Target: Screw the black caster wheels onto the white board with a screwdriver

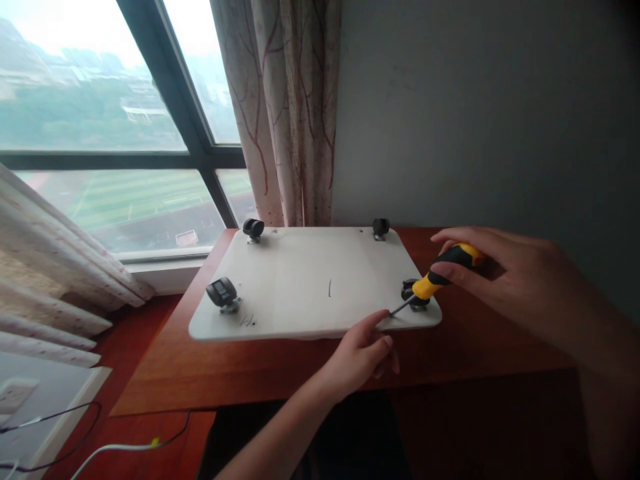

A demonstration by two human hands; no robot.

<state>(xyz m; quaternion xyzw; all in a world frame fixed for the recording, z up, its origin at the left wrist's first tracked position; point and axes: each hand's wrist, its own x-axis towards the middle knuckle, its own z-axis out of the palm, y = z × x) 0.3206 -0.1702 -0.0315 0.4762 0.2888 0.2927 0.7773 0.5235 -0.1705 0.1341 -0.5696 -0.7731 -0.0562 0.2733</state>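
My right hand (500, 267) is closed around the yellow and black handle of a screwdriver (425, 285). The screwdriver slants down to the left, its tip near the front right corner of a white board (305, 267). Beside that tip, my left hand (367, 350) rests at the board's front edge, index finger stretched out and the other fingers loosely bent. Whether a screw sits under the tip is hidden by the fingertip. A black caster (408, 289) is partly behind the screwdriver. More casters stand at the front left (222, 292), back left (253, 229) and back right (381, 227) corners.
The board lies on a reddish-brown wooden table (165, 367) against a grey wall (475, 120). At the left are a window (100, 107) and patterned curtains (295, 113). Cables (115, 448) run low at the left, near a wall socket (15, 395).
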